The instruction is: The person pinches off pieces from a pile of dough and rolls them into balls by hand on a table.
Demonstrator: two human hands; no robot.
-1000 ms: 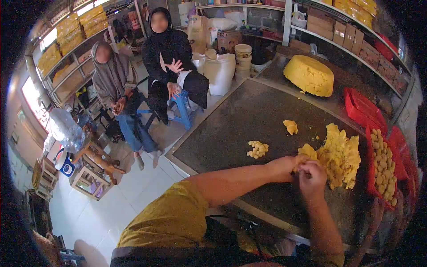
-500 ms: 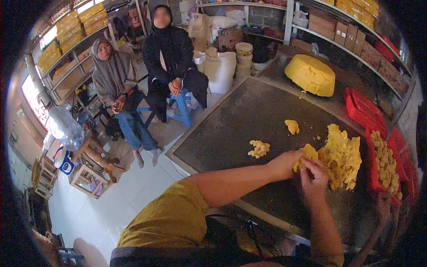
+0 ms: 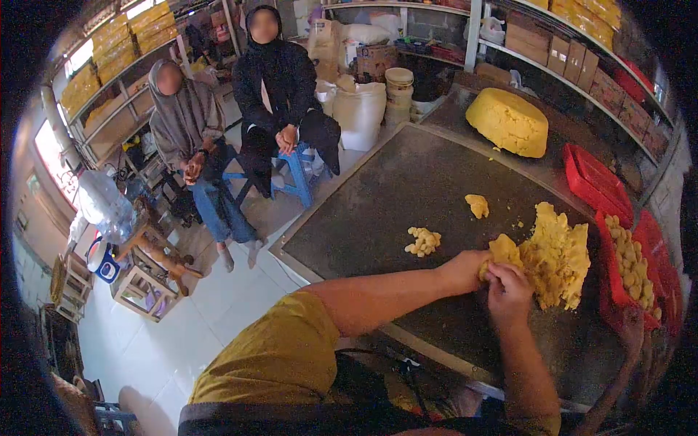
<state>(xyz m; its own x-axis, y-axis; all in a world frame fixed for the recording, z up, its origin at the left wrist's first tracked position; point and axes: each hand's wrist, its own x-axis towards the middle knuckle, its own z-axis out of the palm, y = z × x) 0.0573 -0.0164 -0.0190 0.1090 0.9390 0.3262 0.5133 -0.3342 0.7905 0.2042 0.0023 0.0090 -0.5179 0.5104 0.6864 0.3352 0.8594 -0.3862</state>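
My left hand (image 3: 465,270) is closed around a lump of yellow dough (image 3: 504,250), whose top sticks out past the fingers. Against it, my right hand (image 3: 510,296) pinches with bent fingers at the lower end of the same lump; the contact spot is partly hidden. Just right of both hands lies a large crumbly slab of yellow dough (image 3: 560,254). A small loose dough piece (image 3: 477,206) rests farther back on the dark tabletop (image 3: 378,196). Left of it sits a little pile of small shaped dough pieces (image 3: 422,242).
A big rounded dough block (image 3: 507,122) stands at the back. Along the right are red trays (image 3: 596,178), one holding many dough pieces (image 3: 634,265). Another person's hand (image 3: 632,325) is beside that tray. Two people sit on stools (image 3: 294,174) beyond the table.
My right hand's fingers have drawn in and closed at the dough, and my left hand has shifted slightly. The other person's hand at the tray has moved slightly.
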